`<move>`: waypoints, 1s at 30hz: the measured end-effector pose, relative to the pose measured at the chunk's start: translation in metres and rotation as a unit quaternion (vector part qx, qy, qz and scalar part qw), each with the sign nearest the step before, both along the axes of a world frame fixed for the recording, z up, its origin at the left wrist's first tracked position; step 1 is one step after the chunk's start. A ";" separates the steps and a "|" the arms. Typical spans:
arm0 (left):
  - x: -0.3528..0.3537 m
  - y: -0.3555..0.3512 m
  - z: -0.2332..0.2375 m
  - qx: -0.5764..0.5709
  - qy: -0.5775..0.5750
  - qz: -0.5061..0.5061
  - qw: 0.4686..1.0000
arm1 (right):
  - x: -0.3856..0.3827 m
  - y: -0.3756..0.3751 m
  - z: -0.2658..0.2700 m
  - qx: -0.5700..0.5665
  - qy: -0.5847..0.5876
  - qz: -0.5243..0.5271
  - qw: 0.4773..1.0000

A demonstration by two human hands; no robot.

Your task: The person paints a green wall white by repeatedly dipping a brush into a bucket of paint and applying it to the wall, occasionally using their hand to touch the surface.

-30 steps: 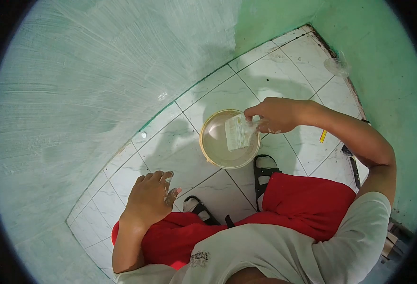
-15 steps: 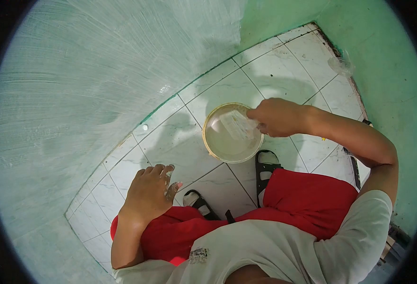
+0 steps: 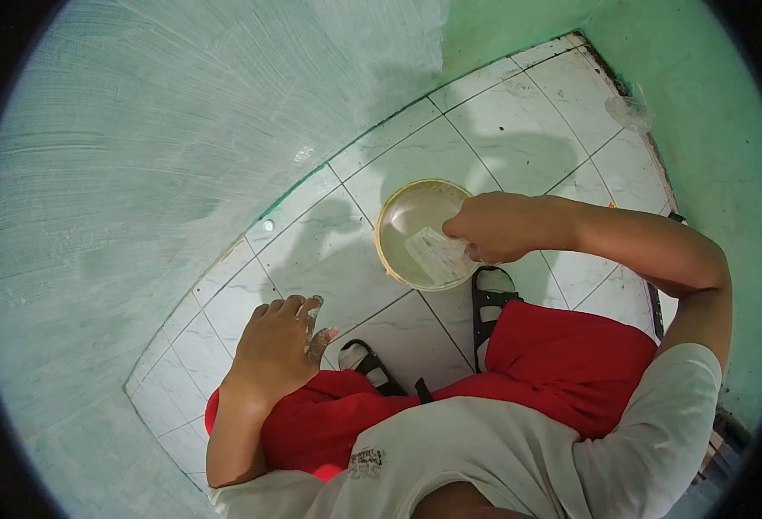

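A round, yellow-rimmed bucket (image 3: 382,253) with pale contents stands on the white tiled floor. Over its right side, my right hand (image 3: 500,228) is closed on a flat, whitish brush (image 3: 437,255), whose broad end is inside the bucket opening. My left hand (image 3: 279,342) hangs above my left knee, to the lower left of the bucket. Its fingers are apart, it holds nothing, and white paste is smeared on the thumb and index finger.
A green wall with whitish streaks (image 3: 182,130) fills the left. Another green wall (image 3: 692,112) rises at the right, with a crumpled clear plastic piece (image 3: 630,112) by its base. A small white round object (image 3: 268,226) lies near the left wall. My sandalled feet are below the bucket.
My right hand has moved slightly left and down with the brush, whose broad end now sits lower in the bucket. The whole view has shifted a little. My left hand keeps its pose.
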State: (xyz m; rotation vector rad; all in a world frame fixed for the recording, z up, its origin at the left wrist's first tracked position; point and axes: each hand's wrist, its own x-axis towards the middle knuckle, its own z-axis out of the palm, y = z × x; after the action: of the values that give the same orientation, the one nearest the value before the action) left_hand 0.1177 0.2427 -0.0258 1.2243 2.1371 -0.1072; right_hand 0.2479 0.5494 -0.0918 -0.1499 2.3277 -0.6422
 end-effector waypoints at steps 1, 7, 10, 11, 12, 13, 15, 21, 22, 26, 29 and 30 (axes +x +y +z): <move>0.001 0.000 0.000 -0.003 0.001 -0.007 1.000 | -0.002 -0.001 -0.001 0.014 -0.005 0.005 1.000; 0.001 0.002 0.000 -0.006 0.005 -0.011 1.000 | -0.010 -0.008 -0.003 0.039 -0.018 0.033 0.999; 0.001 0.003 -0.003 -0.015 -0.008 -0.014 1.000 | -0.014 -0.016 -0.004 0.027 -0.013 0.029 0.999; 0.000 0.003 -0.007 -0.015 -0.020 -0.019 1.000 | -0.016 -0.019 -0.004 0.030 -0.011 0.014 0.999; 0.003 0.004 -0.015 -0.016 -0.020 -0.020 0.999 | -0.018 -0.022 -0.003 0.029 -0.010 0.013 0.999; 0.007 0.004 -0.027 0.025 -0.051 -0.005 0.998 | -0.022 -0.027 0.002 0.027 -0.030 0.024 0.999; 0.013 0.007 -0.052 0.060 -0.127 0.008 0.990 | -0.032 -0.034 0.005 0.023 -0.048 0.035 0.998; 0.025 0.019 -0.068 0.028 -0.124 -0.060 0.990 | -0.045 -0.022 -0.025 0.000 0.046 0.021 0.999; 0.024 0.020 -0.064 0.006 -0.103 -0.082 0.991 | -0.041 -0.016 -0.026 -0.027 0.065 -0.011 0.997; 0.018 0.008 -0.052 -0.014 -0.028 -0.123 0.992 | -0.024 0.005 -0.015 -0.049 0.072 -0.106 0.990; 0.014 0.003 -0.045 -0.032 0.000 -0.086 0.996 | -0.018 0.020 -0.007 -0.015 -0.005 -0.136 0.991; 0.013 0.004 -0.041 -0.034 0.004 -0.081 0.996 | -0.013 0.023 -0.006 -0.014 -0.005 -0.137 0.990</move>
State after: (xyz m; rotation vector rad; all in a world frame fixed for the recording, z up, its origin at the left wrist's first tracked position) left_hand 0.1305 0.2466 -0.0670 1.3570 2.0211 -0.2540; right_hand 0.2345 0.5725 -0.0981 0.1645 2.3510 -0.8085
